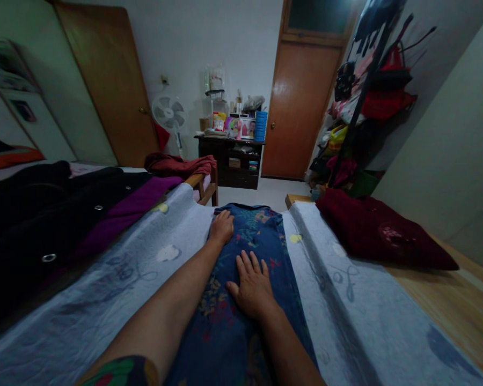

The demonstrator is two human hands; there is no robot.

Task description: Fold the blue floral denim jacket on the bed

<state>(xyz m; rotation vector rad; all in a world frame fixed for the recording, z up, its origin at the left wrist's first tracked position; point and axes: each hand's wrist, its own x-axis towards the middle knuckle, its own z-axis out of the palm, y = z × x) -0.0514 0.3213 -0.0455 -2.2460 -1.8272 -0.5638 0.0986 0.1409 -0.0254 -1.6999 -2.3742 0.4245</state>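
A dark blue floral garment [247, 236] lies lengthwise and narrow, folded in at its sides, on the pale blue bedsheet [177, 279]. My left hand [222, 228] is at its far left corner, the fingers curled onto the cloth at the edge. Flat on the middle of the garment rests my right hand [251, 287], palm down with the fingers spread. The near end of the garment runs below the frame, partly hidden by my forearms.
Black and purple clothing [116, 214] covers the left side of the bed, with a reddish cloth [181, 165] beyond it. A folded maroon garment [378, 228] sits at right, by a wooden edge [438, 295]. Further off stand a dark cabinet [225, 161] and a fan [169, 112].
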